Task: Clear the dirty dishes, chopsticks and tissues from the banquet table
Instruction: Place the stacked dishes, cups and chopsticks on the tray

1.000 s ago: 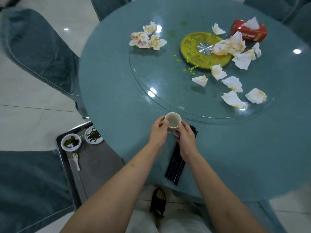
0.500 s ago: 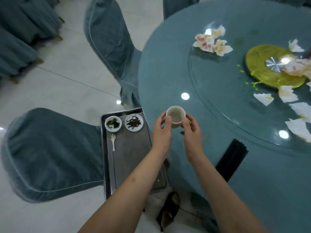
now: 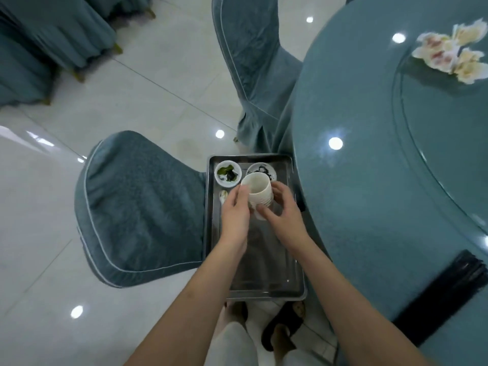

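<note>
A stack of white cups (image 3: 257, 190) is tilted over the metal tray (image 3: 266, 276), gripped from both sides. My left hand (image 3: 236, 211) wraps its left side and my right hand (image 3: 284, 213) curls round its right side and base. Two small dirty dishes lie at the tray's far end, one with green scraps (image 3: 228, 173) and one with dark sauce (image 3: 261, 169), partly hidden by the cups. A white spoon (image 3: 224, 196) peeks out beside my left hand. A bundle of black chopsticks (image 3: 446, 291) lies on the round table (image 3: 369, 180). Stained tissues (image 3: 449, 54) sit on the glass turntable.
The tray rests on a seat next to a covered chair (image 3: 137, 207), tight against the table's edge. A second covered chair (image 3: 250, 62) stands behind it. More draped chairs (image 3: 39, 43) fill the far left. My feet in dark sandals (image 3: 282, 328) are below the tray.
Both hands carried the cups from above the table's edge leftward and down over the tray. The view swung left, so most tissues and the yellow disc left the frame.
</note>
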### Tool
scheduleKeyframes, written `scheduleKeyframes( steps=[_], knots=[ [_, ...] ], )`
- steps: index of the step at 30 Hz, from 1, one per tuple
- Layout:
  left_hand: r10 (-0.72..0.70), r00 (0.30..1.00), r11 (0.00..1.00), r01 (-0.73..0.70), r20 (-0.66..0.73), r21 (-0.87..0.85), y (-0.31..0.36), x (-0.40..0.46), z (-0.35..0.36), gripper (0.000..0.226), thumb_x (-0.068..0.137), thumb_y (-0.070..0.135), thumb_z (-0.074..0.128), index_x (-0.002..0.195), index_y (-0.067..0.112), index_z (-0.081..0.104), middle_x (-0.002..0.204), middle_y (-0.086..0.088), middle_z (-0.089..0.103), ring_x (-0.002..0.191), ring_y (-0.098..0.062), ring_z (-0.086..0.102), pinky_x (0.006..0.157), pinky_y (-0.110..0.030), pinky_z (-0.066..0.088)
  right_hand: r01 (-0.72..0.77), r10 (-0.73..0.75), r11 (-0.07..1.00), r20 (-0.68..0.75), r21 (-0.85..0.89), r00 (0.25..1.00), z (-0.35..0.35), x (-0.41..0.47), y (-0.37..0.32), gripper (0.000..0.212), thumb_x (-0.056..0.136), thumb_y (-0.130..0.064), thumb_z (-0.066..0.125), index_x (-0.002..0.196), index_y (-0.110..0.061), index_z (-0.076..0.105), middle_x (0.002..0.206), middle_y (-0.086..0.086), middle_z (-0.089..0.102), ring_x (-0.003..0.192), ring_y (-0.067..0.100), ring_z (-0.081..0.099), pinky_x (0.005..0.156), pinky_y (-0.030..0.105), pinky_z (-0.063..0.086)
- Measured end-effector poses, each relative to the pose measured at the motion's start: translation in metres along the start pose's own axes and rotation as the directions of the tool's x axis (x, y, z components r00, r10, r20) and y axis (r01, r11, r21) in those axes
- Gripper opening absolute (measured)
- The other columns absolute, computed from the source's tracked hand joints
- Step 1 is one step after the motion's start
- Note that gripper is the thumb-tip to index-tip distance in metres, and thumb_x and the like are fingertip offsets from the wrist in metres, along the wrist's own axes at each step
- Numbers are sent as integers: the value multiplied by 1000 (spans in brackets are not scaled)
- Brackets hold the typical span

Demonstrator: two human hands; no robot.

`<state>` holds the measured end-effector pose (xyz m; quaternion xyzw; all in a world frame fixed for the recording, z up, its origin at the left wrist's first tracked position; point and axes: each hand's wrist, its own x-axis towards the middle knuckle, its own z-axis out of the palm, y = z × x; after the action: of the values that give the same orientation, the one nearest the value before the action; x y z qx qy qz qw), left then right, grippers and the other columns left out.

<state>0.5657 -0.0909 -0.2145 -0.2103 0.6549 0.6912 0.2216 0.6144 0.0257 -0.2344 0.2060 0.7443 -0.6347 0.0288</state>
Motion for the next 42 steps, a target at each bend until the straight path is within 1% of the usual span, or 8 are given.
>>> scheduleKeyframes(
  steps=[3, 10, 17, 21, 25, 30, 38, 42],
  knots=[
    [-67, 998, 997, 68, -13, 42, -16, 24, -22, 27, 104, 41, 52, 118, 26, 69, 115, -4, 73, 107, -23, 68, 81, -33, 56, -51, 53, 998, 43, -35, 998, 25, 14, 20, 68, 86, -20, 82, 140, -38, 46, 135, -19, 58, 126, -1, 55, 112, 38, 46],
    [-202, 979, 972, 204, -26, 121, -71, 81, -45, 30, 106, 47, 43, 121, 34, 65, 118, 3, 70, 110, -14, 65, 94, -39, 54, -241, 241, 971, -19, -5, 970, 68, 45, 79, 61, 87, -22, 80, 136, -37, 47, 122, -22, 62, 111, -6, 59, 97, 27, 51],
    [-297, 954, 928, 297, -32, 223, -123, 138, -49, 37, 101, 49, 41, 120, 25, 63, 115, -2, 70, 110, -20, 65, 104, -50, 50, -381, 386, 922, -66, 70, 920, 89, 92, 145, 57, 91, -24, 76, 141, -25, 48, 132, -5, 63, 116, 8, 61, 98, 32, 52],
    [-342, 940, 910, 337, -23, 242, -155, 172, -47, 38, 97, 48, 44, 114, 27, 71, 108, -1, 75, 105, -21, 70, 102, -51, 53, -450, 455, 890, -76, 71, 887, 101, 119, 182, 53, 96, -21, 70, 144, -20, 48, 126, -7, 60, 109, 6, 58, 83, 16, 47],
    [-357, 934, 896, 346, -13, 279, -187, 209, -51, 35, 99, 45, 45, 105, 27, 75, 102, -3, 77, 103, -25, 71, 101, -54, 53, -502, 505, 863, -78, 56, 860, 114, 144, 217, 53, 97, -19, 69, 145, -19, 48, 128, -3, 61, 116, 14, 60, 97, 32, 52],
    [-372, 928, 897, 357, 7, 262, -191, 240, -47, 29, 105, 32, 44, 102, 28, 72, 107, -5, 75, 105, -25, 70, 100, -48, 54, -522, 523, 852, -80, 36, 849, 124, 175, 234, 50, 97, -11, 66, 145, -17, 51, 124, 0, 64, 113, 16, 62, 92, 30, 51],
    [-342, 937, 911, 313, 69, 267, -194, 267, -43, 37, 100, 10, 50, 127, 30, 67, 112, -2, 76, 105, -22, 72, 99, -48, 57, -526, 531, 847, -60, 79, 845, 125, 199, 242, 49, 100, -6, 56, 146, -23, 52, 126, -4, 64, 108, 10, 62, 86, 23, 52],
    [-349, 933, 914, 319, 85, 250, -194, 264, -44, 43, 99, 3, 47, 129, 28, 65, 115, -2, 75, 108, -23, 71, 101, -49, 55, -540, 553, 829, -65, 142, 831, 126, 195, 247, 51, 95, -8, 60, 142, -26, 58, 129, -5, 69, 113, 13, 68, 98, 39, 57]
  ],
)
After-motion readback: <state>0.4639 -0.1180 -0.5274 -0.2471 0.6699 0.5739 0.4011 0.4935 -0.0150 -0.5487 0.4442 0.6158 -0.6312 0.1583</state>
